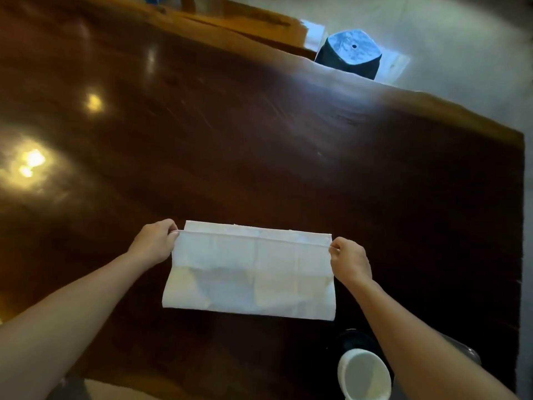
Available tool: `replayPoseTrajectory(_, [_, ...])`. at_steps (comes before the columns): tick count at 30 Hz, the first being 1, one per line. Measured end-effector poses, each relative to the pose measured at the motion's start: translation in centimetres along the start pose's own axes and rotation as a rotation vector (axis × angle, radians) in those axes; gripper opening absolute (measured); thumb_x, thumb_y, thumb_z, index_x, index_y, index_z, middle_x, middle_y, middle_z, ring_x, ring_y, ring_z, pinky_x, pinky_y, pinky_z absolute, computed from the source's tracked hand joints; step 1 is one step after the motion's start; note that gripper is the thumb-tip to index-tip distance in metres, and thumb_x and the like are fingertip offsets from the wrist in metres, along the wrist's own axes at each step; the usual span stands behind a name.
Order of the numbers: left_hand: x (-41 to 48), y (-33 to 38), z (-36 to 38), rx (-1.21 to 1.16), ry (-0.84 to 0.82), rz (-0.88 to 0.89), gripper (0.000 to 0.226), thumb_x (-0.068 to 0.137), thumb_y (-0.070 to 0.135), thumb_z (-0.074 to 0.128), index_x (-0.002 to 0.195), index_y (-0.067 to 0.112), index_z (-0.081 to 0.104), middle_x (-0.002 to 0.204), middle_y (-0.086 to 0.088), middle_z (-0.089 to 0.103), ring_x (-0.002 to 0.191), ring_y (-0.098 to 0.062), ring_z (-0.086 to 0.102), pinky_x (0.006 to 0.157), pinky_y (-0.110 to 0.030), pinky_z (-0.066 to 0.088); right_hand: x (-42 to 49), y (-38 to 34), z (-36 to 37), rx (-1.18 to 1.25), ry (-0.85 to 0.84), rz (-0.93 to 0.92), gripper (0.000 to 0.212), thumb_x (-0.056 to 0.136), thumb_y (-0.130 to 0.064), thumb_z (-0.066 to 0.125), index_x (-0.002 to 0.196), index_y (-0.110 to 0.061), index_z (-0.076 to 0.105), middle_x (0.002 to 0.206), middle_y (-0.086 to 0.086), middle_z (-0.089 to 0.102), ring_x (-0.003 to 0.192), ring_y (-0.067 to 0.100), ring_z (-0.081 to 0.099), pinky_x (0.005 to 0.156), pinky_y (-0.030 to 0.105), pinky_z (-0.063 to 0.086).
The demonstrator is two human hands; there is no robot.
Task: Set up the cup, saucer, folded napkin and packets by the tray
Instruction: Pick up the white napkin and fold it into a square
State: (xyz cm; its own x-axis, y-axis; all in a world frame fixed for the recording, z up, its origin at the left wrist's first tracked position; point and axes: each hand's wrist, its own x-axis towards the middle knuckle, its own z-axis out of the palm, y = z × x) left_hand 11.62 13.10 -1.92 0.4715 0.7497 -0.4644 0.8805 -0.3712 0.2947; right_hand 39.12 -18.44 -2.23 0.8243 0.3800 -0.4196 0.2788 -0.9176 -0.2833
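A white cloth napkin (251, 272) lies flat on the dark wooden table (259, 157), folded over so its upper layer ends just short of the far edge. My left hand (155, 241) pinches the napkin's far left corner. My right hand (350, 259) pinches the far right corner. A white cup (364, 376) stands near the bottom edge of the view, beside my right forearm, on something dark that may be a saucer (353, 340). No packets or tray can be made out.
The table's right edge (522, 226) runs down the right side, with pale floor beyond. A dark stool (350, 53) stands past the far edge. A lighter wooden bench or table (245, 21) sits at the top.
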Motion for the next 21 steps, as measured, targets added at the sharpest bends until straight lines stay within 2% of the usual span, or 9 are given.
replayPoseTrajectory(3, [2.2,-0.1,0.8,-0.013,-0.031,0.005,0.015,0.099,0.026,0.053,0.089,0.018,0.062,0.084,-0.003,0.064,0.075,-0.021,0.060,0.063,-0.036,0.048,2.0,-0.1,0.9,0.089,-0.007,0.055,0.018,0.100,-0.018,0.050,0.089,-0.019,0.064,0.091,-0.001,0.062,0.080,0.018,0.060,0.062,0.032,0.047])
replayPoseTrajectory(6, [3.6,-0.1,1.6,-0.036,-0.049,-0.009,0.016,0.100,0.026,0.052,0.089,0.017,0.061,0.082,-0.004,0.064,0.072,-0.020,0.059,0.059,-0.035,0.045,3.5,-0.2,1.9,0.179,0.003,0.110,0.016,0.101,-0.019,0.050,0.090,-0.017,0.062,0.088,0.000,0.063,0.077,0.016,0.060,0.066,0.036,0.054])
replayPoseTrajectory(9, [4.7,-0.3,2.5,-0.042,-0.074,-0.027,0.018,0.101,0.027,0.049,0.090,0.018,0.059,0.081,-0.004,0.064,0.071,-0.021,0.059,0.058,-0.036,0.046,4.4,-0.3,3.1,0.197,0.005,0.166,0.015,0.103,-0.024,0.047,0.095,-0.017,0.058,0.089,0.001,0.063,0.074,0.013,0.057,0.059,0.032,0.047])
replayPoseTrajectory(11, [5.3,-0.4,3.0,-0.031,-0.081,-0.040,0.019,0.102,0.028,0.048,0.089,0.019,0.058,0.078,-0.004,0.063,0.067,-0.021,0.060,0.053,-0.034,0.044,4.8,-0.4,3.9,0.197,0.002,0.196,0.014,0.104,-0.025,0.046,0.102,-0.016,0.057,0.091,0.001,0.060,0.077,0.016,0.058,0.062,0.033,0.045])
replayPoseTrajectory(18, [6.8,-0.7,3.8,0.008,-0.076,-0.053,0.030,0.103,0.036,0.044,0.076,0.022,0.047,0.062,-0.007,0.058,0.052,-0.024,0.054,0.045,-0.033,0.034,6.6,-0.5,5.5,0.186,0.026,0.302,0.016,0.104,-0.030,0.041,0.100,-0.018,0.052,0.086,0.001,0.056,0.082,0.025,0.061,0.073,0.045,0.056])
replayPoseTrajectory(21, [6.8,-0.6,4.0,0.071,-0.077,-0.036,0.032,0.103,0.037,0.041,0.075,0.023,0.042,0.059,-0.007,0.056,0.052,-0.025,0.052,0.045,-0.033,0.032,6.8,-0.5,6.1,0.182,0.035,0.310,0.015,0.104,-0.030,0.041,0.100,-0.018,0.049,0.083,0.001,0.055,0.081,0.026,0.061,0.074,0.048,0.057])
